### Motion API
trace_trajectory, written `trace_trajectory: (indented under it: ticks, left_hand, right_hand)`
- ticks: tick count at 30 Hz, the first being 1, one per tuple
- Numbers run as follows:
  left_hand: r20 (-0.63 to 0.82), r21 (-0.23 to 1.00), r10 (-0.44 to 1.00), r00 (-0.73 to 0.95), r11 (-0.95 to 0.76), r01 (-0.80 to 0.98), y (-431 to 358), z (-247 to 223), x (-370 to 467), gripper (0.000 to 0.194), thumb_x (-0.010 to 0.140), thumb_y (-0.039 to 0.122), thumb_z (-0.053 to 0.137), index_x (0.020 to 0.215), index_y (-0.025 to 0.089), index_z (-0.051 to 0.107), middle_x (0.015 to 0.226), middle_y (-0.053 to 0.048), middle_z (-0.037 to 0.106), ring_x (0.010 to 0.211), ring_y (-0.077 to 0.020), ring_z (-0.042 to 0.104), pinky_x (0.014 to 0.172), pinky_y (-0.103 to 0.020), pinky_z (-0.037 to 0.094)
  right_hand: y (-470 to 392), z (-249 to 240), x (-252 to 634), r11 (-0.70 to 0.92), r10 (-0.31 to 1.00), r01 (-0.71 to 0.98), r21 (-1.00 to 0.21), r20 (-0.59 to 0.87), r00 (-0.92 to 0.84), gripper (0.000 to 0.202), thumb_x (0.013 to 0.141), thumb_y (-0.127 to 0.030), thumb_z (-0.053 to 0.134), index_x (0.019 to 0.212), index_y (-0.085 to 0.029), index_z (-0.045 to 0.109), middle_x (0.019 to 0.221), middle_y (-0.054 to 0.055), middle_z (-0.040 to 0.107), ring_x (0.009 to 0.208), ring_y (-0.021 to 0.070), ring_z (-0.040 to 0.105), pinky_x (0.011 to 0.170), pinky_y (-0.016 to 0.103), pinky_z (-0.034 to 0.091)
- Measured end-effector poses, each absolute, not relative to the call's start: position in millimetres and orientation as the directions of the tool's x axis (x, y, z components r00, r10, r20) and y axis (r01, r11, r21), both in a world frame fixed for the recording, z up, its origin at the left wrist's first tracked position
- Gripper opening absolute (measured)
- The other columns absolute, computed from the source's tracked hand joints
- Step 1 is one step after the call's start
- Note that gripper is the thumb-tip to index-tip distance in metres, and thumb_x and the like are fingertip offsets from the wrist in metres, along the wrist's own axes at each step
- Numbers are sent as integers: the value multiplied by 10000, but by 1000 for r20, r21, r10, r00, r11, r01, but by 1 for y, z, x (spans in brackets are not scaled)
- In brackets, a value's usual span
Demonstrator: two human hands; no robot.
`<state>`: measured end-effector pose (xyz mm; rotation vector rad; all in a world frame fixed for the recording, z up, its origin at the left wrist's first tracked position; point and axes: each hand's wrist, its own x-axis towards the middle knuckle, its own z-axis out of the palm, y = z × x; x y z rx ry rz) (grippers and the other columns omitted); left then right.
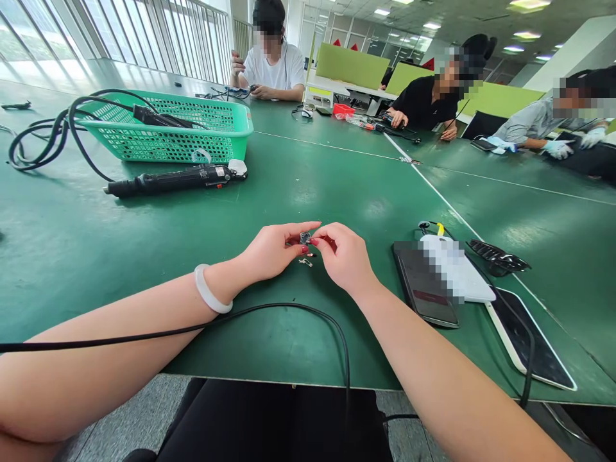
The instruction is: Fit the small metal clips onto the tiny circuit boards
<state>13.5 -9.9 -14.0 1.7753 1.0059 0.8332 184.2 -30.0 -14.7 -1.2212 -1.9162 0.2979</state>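
Observation:
Between my two hands, just above the green table, is a small dark circuit board (305, 238). My left hand (274, 250) is closed, pinching the board's left side between thumb and fingers. From the right, my right hand (342, 253) pinches at the board's edge; whether a tiny part sits in its fingertips is too small to tell. Directly below the fingertips lies a small pale metal piece (306, 262) on the table. A white bangle (212, 290) circles my left wrist.
A green basket (178, 144) with black cables stands at the back left, a black electric screwdriver (173, 179) before it. Phones (426, 289) and a white device (452, 266) lie right. A black cable (269, 306) crosses near the table's front edge. Several people sit beyond.

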Motion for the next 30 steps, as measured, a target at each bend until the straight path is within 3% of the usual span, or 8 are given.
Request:
trace_trajectory:
  ticks: [12,18,20,26,30]
  left_hand:
    - [110,928,894,433,-249,278,-13,-9,14,314,788,186,566,1100,189,588,688,9,665,704,-147,660,737,-296,512]
    - [16,990,889,457,-78,116,-13,2,15,310,789,94,555,1095,146,555,608,20,638,623,-118,646,704,-285,531]
    - [-39,996,907,418,-1,94,-12,6,15,285,798,78,551,1077,131,559,597,12,642,589,-105,628,684,-274,529]
    - [-151,988,952,268,153,12,-5,3,11,205,808,90,579,1006,114,628,845,-68,698,650,-83,618,750,-274,525]
    - [-185,978,950,253,202,-45,-4,-2,13,215,835,114,560,1036,113,636,939,-77,679,723,-90,633,831,-287,521]
  right_hand:
    - [-32,-17,180,467,857,623,-627,495,-144,130,835,-190,508,724,-207,574,737,-2,591,629,119,502,597,260,403]
    - [-31,-13,180,311,941,507,-804,334,-49,140,797,-341,591,741,-213,589,730,-13,634,594,115,506,593,265,422]
    - [-29,-14,184,275,958,516,-811,279,-71,174,793,-382,596,750,-213,604,720,-11,638,586,117,498,584,269,414]
    - [-22,-21,196,308,950,757,-577,230,-211,65,762,-235,638,813,-228,678,823,5,627,655,125,501,636,288,408]
    - [-22,-24,190,369,928,808,-459,228,-294,96,791,-178,604,721,-211,660,806,24,614,765,158,540,674,302,418]
